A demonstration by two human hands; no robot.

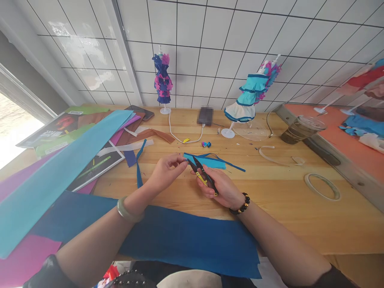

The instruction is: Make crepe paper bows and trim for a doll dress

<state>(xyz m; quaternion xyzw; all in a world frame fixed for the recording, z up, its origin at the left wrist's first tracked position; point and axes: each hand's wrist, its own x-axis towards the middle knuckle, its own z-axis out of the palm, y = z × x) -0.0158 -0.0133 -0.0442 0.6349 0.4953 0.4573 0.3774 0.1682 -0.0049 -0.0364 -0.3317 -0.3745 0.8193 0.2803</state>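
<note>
Right now we sit at the snipping step: our right hand (220, 186) is curled around a pair of small black thread snips with yellow inner handles (202, 175), and our left hand (166, 171) pinches the near end of a light turquoise crepe-paper strip (207, 161) between thumb and fingertips. Both hands are closed on their things; neither is flat or spread.

The strip lies on the pale wooden tabletop (270, 192), just beyond our hands, near the table's middle. Its long axis runs left to right, tilting slightly downward toward the right. A thin dark blue paper ribbon (229, 162) trails off it to the right.

The snips point up and to the left, tips aimed at the strip's left end, right by our left fingertips. Their long axis runs diagonally from the right palm to that end. The blades look parted a little, though the gap is too small to be sure.

We judge the next move calls for keeping the paper taut with the left pinch, sliding the blade tips over the edge, then squeezing; fingertips sit close to the blades, so care is needed.

Nearby: a wide dark blue crepe sheet (186, 240) at the near edge, and a roll of clear tape (322, 187) at right.
</note>
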